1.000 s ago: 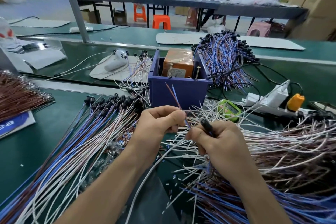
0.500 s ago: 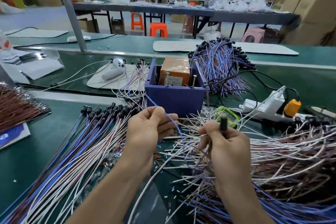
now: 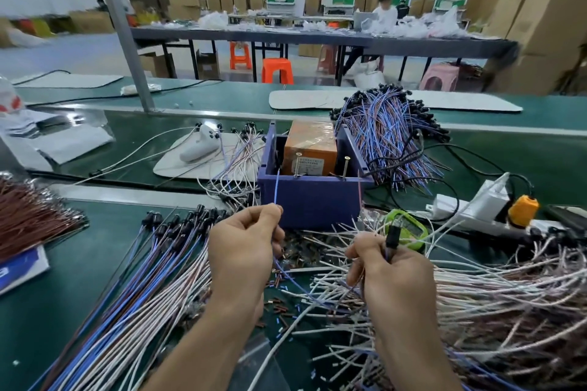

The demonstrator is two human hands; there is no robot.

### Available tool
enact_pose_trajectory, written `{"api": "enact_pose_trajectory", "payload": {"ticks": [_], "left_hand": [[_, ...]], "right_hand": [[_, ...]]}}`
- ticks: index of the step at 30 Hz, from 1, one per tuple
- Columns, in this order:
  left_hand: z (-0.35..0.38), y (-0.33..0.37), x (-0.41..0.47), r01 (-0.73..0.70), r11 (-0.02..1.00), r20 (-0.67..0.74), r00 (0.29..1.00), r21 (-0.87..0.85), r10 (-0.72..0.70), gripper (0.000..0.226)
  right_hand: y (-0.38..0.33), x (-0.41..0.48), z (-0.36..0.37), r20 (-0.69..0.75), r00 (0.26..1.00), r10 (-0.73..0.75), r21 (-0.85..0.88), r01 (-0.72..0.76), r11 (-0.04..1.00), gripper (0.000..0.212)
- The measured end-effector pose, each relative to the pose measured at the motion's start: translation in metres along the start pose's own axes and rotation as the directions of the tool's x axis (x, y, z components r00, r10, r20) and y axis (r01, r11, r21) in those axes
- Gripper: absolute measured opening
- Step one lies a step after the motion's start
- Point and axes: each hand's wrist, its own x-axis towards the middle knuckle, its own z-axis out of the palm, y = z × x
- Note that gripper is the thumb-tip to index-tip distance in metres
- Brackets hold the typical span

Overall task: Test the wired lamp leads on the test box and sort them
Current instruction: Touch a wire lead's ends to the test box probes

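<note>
Head view, one lead under test. Fingers [image 3: 270, 211] of the left hand [image 3: 244, 251] pinch the blue lead [image 3: 277, 187] near its free end, with the tip pointing up toward the test box [image 3: 311, 203] just beyond them. Fingers [image 3: 359, 251] of the right hand [image 3: 394, 279] are closed round the black lamp holder [image 3: 393, 236], apparently part of the same piece. A reddish lead [image 3: 359, 194] rises beside them; whether they grip it too cannot be told. Two upright screws [image 3: 298, 165] stand inside the box ahead of the fingers, and no lead touches either.

Assessment: the leads are being presented to the contacts and the test is not yet made. The next move calls for one bared tip on each screw, held steady, without the tips bridging.

Laid-out leads [image 3: 127, 279] lie left of the left fingers and a tangled heap [image 3: 508, 295] right of the right fingers, both on the bench [image 3: 47, 311].
</note>
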Motion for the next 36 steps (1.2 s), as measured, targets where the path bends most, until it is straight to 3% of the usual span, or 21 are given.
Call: {"api": "enact_pose_trajectory", "payload": {"ticks": [36], "left_hand": [[0.003,-0.007,0.007,-0.029,0.997,0.182,0.983,0.07,0.016,0.016]], "right_hand": [[0.011,0.007,0.004,0.006,0.995,-0.095,0.027,0.095,0.995,0.029]]}}
